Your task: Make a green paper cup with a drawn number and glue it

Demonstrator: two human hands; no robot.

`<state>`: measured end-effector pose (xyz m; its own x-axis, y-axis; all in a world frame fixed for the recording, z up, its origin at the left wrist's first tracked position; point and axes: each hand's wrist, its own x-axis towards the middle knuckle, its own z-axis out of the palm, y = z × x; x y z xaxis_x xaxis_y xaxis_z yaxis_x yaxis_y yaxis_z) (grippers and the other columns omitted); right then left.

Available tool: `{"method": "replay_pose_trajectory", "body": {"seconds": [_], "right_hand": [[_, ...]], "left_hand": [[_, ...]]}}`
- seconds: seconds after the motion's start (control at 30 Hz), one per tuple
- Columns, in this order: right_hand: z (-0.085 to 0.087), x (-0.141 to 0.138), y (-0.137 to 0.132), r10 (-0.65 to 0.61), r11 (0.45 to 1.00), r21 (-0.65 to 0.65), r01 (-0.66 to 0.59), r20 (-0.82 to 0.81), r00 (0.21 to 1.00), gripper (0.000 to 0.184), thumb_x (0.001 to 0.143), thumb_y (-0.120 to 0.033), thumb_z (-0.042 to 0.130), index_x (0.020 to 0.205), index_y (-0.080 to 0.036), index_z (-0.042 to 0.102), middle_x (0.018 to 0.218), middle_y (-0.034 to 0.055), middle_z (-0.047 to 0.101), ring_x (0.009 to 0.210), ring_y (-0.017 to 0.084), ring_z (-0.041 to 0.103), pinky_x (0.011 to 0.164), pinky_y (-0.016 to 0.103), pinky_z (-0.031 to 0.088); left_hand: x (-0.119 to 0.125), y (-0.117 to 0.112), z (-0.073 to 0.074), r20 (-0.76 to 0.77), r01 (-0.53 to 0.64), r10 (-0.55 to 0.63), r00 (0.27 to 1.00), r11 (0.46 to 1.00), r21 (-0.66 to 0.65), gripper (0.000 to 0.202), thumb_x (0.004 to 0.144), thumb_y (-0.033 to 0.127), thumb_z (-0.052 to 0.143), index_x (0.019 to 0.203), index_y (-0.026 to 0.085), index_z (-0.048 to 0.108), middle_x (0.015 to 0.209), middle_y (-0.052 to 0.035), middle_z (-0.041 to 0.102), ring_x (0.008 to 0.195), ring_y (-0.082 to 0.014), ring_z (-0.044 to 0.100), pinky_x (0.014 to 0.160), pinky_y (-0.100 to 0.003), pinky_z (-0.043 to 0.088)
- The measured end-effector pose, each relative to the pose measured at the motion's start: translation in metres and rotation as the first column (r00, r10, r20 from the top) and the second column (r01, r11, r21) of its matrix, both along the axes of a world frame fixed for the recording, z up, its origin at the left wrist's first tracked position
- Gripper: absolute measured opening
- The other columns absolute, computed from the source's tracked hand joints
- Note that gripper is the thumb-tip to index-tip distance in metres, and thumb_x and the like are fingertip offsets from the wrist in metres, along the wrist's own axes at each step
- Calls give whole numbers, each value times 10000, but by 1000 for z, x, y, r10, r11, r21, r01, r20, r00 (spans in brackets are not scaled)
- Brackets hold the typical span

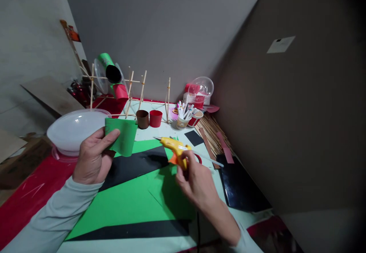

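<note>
My left hand (95, 156) pinches a small piece of green paper (123, 138) by its left side, thumb on the near face. The piece looks curved and is held up above the table. In my right hand (197, 180) is a yellow glue gun (174, 146), its metal nozzle aimed left toward the green piece but apart from it. A clear glue stick (210, 157) sticks out of its back. Beneath both hands lie green sheets (137, 199) and a black paper strip (137, 165).
Brown (142, 119) and red paper rings (156, 119) stand behind, near a wooden stick frame (131, 93). A cup of markers (183, 121), thin sticks (213, 131) and a dark tablet-like slab (243, 188) are at right. A plastic bowl (77, 131) sits at left.
</note>
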<state>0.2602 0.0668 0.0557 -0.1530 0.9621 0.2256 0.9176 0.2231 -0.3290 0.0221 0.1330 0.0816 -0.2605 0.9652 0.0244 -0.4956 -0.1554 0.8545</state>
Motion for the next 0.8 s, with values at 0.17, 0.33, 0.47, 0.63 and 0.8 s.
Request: {"method": "replay_pose_trajectory", "body": {"seconds": [0.17,0.33,0.47,0.63,0.8], "right_hand": [[-3,-50,32,191,981,-44,-187,143,971,199,921,-208,455,1120,-197,460,875,79,745,648,239,686,519,289,314],[-13,-80,53,310,950,-104,-294,219,925,272,945,-240,459,1209,-180,431,914,95,740,691,258,700,559,313,405],[-17,-89,58,351,936,-121,-331,230,908,286,951,-269,479,1221,-180,444,936,77,738,714,256,712,565,320,430],[-8,-64,47,316,949,-77,-307,225,922,214,1023,-385,457,1152,-219,495,983,39,742,736,220,720,519,293,378],[-10,15,37,101,994,16,-109,261,960,158,1025,-310,460,1030,-180,549,933,104,704,795,257,705,591,309,436]], "left_hand": [[3,-9,5,-2,-6,6,1000,1000,23,449,519,302,960,909,171,779,822,-6,799,812,-203,732,732,-258,617],[7,-12,0,-39,40,-39,998,999,16,403,565,301,943,904,163,775,811,-20,801,786,-204,734,725,-256,603],[10,-13,-4,-72,108,-107,992,994,12,330,606,295,929,873,167,781,787,-16,793,713,-167,715,668,-212,577],[13,-15,-7,-93,155,-154,984,988,3,316,615,302,927,868,175,787,780,-13,781,688,-155,707,676,-211,581],[16,-17,-11,-58,229,-230,971,973,-25,275,656,301,908,878,188,791,799,-14,778,706,-144,704,720,-216,582]]}}
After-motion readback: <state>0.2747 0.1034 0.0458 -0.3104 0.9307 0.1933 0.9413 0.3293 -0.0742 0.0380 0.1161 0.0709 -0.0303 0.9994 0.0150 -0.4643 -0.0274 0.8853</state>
